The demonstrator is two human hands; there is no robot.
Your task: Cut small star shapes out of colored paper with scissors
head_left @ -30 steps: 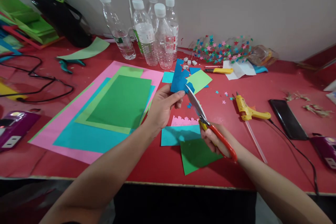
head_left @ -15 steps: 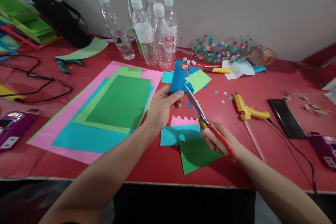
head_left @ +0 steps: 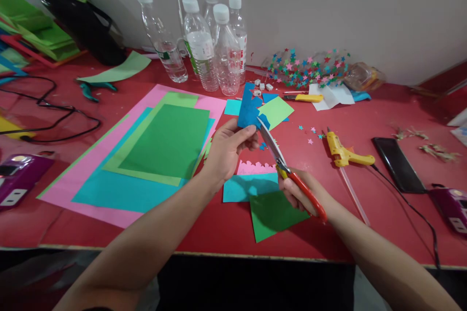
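At the middle of the red counter (head_left: pixel 215 233), the blue paper (head_left: pixel 247 112) is held in the left hand (head_left: pixel 226 151), its upper right edge notched; clock directions run from it. That hand comes in at seven o'clock, thumb and fingertips pinching the lower edge. Between four and five o'clock, the right hand (head_left: pixel 292 194) wraps around the handles of the scissors (head_left: pixel 280 161), whose blades point toward eleven, tips at the paper's right side; whether paper lies between the blades, I cannot tell.

Light green paper (head_left: pixel 277 112) lies at three o'clock, just beside the blue. Toward six are turquoise paper (head_left: pixel 235 190) and, nearer in, a jagged pink strip (head_left: pixel 255 168); toward five, dark green paper (head_left: pixel 277 219) meets the turquoise. Stacked sheets (head_left: pixel 165 148) lie between eight and nine. Clear bottles (head_left: pixel 201 49) with white caps stand at eleven. Toward two, small coloured stars (head_left: pixel 289 66) cluster near the wall (head_left: pixel 328 0). Past three o'clock lies a yellow glue gun (head_left: pixel 343 154), with a black phone (head_left: pixel 398 164) beyond.
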